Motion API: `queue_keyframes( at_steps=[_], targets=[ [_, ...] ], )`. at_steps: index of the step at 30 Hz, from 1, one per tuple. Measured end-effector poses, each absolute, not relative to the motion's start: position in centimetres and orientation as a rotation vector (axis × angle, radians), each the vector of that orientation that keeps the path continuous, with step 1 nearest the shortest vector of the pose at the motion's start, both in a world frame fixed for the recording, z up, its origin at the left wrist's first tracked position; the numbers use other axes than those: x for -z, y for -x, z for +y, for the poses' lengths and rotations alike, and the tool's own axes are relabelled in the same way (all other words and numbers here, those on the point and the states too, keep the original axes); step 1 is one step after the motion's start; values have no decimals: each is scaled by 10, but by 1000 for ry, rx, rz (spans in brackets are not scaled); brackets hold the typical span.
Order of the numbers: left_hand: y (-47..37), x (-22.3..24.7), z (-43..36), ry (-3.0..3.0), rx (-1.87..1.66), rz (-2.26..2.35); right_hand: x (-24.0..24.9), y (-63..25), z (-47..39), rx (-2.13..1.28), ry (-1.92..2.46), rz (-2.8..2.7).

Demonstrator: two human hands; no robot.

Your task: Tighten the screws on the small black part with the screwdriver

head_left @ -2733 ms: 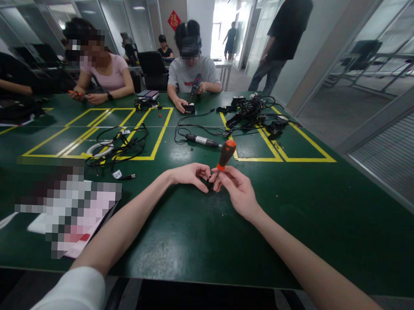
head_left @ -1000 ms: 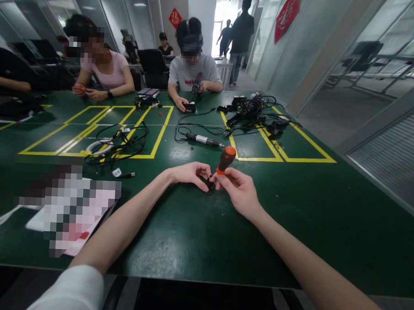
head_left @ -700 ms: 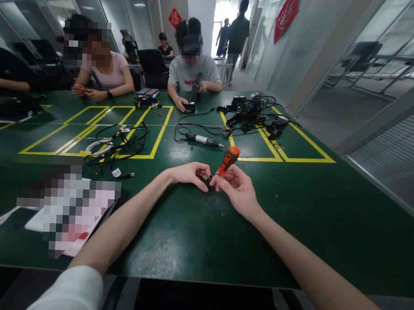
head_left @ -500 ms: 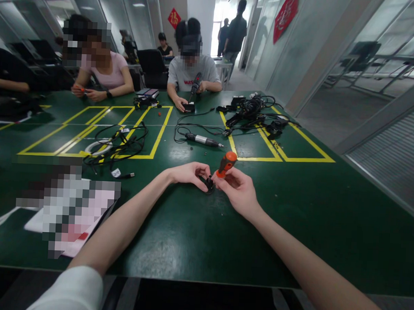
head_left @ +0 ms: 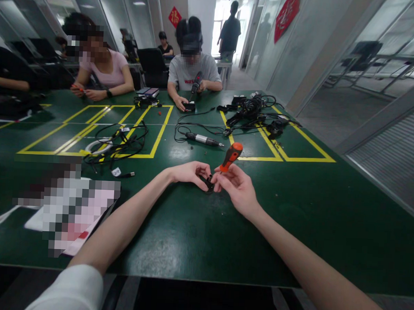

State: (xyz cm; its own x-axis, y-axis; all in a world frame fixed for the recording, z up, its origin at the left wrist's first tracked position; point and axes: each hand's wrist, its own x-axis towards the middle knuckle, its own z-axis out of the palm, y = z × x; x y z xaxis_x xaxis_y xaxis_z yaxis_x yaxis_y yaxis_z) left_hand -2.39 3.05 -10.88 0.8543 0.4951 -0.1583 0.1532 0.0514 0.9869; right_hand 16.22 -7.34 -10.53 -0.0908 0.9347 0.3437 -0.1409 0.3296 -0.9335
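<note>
My left hand (head_left: 192,175) curls round a small black round part (head_left: 209,188) on the green table (head_left: 176,236), thumb in front and fingers behind. A short upright post shows on that part; its exact kind is too small to make out. In my right hand (head_left: 238,188) is a screwdriver with an orange and dark grey handle (head_left: 232,155), gripped low between thumb and fingers. The handle tilts up and to the right. My fingers hide the screwdriver's lower end, which is close beside the black part.
Ahead lies a grey-and-black electric screwdriver (head_left: 204,140) with a cord. Tangled black cables (head_left: 252,106) sit at the back right, more cables (head_left: 125,142) at the left. A pink and white packet (head_left: 95,209) rests near my left forearm. A co-worker (head_left: 193,70) sits opposite.
The screwdriver handle has risen slightly and leans further to the right, with my right fingers shifted along it. My left hand and the black part stay in place.
</note>
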Motion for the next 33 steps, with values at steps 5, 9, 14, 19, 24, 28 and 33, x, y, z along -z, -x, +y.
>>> queue_keyframes(
  at_steps=[5,9,14,19,24,28,33],
  targets=[
    [24,107,30,-1511,-266,521,101,-163,-73,-1066,829,-1363],
    [23,105,30,-1516,-242,523,97,-164,-74,-1022,855,-1397],
    [24,106,30,-1514,-271,508,100,-163,-73,-1080,833,-1378],
    [24,108,32,-1524,-261,503,102,-163,-74,-1085,782,-1344],
    [24,108,33,-1527,-259,514,100,-164,-75,-1049,819,-1403],
    [24,108,31,-1509,-254,508,100,-165,-73,-1024,863,-1437],
    [24,108,31,-1499,-272,504,101,-165,-73,-1092,812,-1430]
  ],
)
